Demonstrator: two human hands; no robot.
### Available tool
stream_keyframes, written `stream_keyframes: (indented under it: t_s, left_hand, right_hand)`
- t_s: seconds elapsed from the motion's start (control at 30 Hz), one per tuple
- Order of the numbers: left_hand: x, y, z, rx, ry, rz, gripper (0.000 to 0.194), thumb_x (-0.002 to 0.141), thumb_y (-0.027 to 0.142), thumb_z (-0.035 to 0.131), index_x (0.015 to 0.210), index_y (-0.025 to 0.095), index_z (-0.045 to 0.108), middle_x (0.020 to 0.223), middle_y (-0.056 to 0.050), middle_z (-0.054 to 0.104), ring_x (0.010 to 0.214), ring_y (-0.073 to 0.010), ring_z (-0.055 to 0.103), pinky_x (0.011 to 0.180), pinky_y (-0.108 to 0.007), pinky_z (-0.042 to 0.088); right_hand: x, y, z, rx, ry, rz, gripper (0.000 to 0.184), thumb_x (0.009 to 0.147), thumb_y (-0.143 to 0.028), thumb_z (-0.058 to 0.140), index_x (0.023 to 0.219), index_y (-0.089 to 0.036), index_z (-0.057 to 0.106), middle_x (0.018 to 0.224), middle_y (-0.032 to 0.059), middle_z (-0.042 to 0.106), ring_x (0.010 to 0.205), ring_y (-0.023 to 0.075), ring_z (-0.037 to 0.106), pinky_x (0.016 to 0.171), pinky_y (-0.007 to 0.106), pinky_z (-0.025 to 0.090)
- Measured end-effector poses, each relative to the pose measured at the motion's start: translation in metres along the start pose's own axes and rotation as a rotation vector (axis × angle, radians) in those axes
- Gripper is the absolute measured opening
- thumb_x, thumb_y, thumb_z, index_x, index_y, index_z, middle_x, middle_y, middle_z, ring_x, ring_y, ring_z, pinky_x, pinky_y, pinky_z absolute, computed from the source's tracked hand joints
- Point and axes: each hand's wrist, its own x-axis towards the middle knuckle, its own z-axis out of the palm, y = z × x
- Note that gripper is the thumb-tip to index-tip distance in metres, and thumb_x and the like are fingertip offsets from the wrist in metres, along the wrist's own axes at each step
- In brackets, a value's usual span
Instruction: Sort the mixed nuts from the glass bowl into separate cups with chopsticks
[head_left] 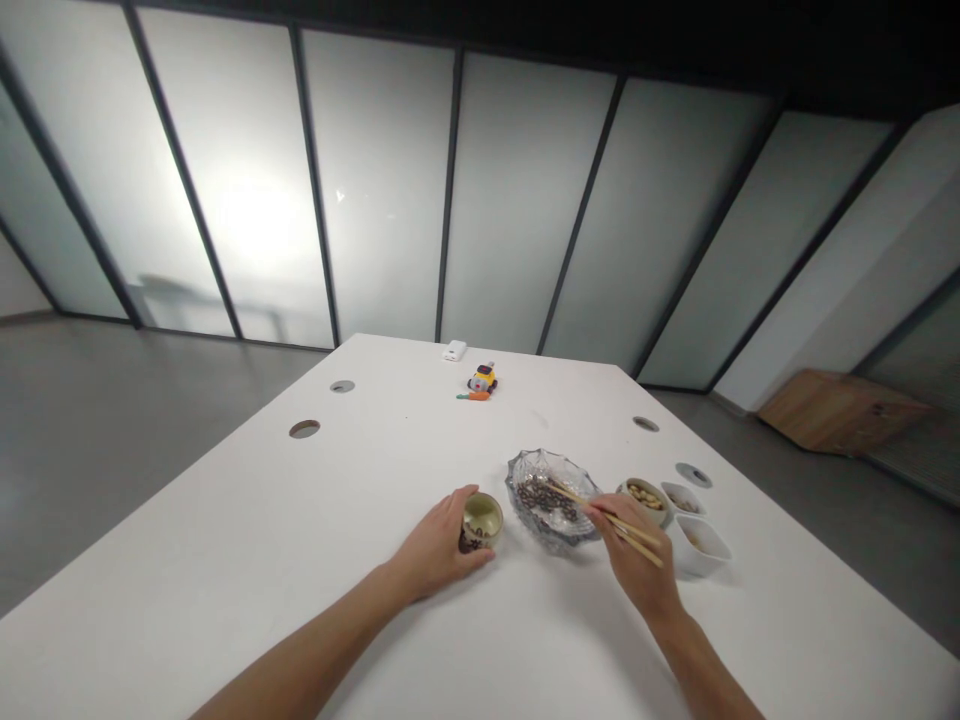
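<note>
My left hand [440,545] is wrapped round the left side of a small pale-green cup [482,515] with a dark flower pattern, which stands upright on the white table. In my right hand [630,555] is a pair of wooden chopsticks [574,495]. Their tips reach into a clear glass bowl [585,485] with a scalloped rim, among many small dark beans [538,494]. Whether the tips pinch a bean is too small to tell. A few dark bits seem to show by the cup's patterned side, probably decoration.
Right of the glass bowl stand a round bowl of pale nuts or beans [646,494] and two white square dishes [701,545] with small contents. Farther back lie a yellow toy vehicle [484,378], a toy carrot [474,397] and a white device [454,350]. Round holes [304,429] pierce the table [247,560].
</note>
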Motion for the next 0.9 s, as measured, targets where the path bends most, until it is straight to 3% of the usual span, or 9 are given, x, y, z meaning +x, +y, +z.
stream_keyframes:
  t_s: [0.4, 0.77, 0.9]
  left_hand:
    - [-0.001, -0.001, -0.002, 0.013, -0.006, -0.009, 0.079, 0.085, 0.034, 0.080, 0.156, 0.022, 0.045, 0.155, -0.017, 0.061, 0.142, -0.0377, 0.060, 0.124, -0.056, 0.046]
    - [0.000, -0.002, -0.001, 0.011, -0.005, -0.010, 0.079, 0.084, 0.032, 0.079, 0.155, 0.023, 0.046, 0.156, -0.017, 0.060, 0.145, -0.0383, 0.059, 0.125, -0.057, 0.045]
    - [-0.001, -0.001, -0.001, 0.005, -0.008, -0.009, 0.078, 0.085, 0.032, 0.079, 0.155, 0.023, 0.046, 0.156, -0.017, 0.060, 0.144, -0.0378, 0.059, 0.124, -0.057, 0.045]
  right_hand:
    - [-0.009, 0.003, 0.009, 0.093, 0.095, 0.107, 0.026, 0.104, -0.043, 0.069, 0.092, -0.023, 0.081, 0.089, 0.0064, 0.081, 0.083, 0.0225, 0.076, 0.080, 0.038, 0.064]
    - [-0.015, -0.002, 0.015, 0.137, -0.026, 0.098, 0.020, 0.105, -0.036, 0.069, 0.092, -0.024, 0.078, 0.092, 0.0045, 0.079, 0.084, 0.0196, 0.075, 0.081, 0.034, 0.064]
    - [-0.015, -0.003, 0.016, 0.132, -0.003, 0.068, 0.018, 0.105, -0.034, 0.069, 0.094, -0.024, 0.078, 0.092, 0.0040, 0.079, 0.084, 0.0190, 0.075, 0.081, 0.033, 0.064]
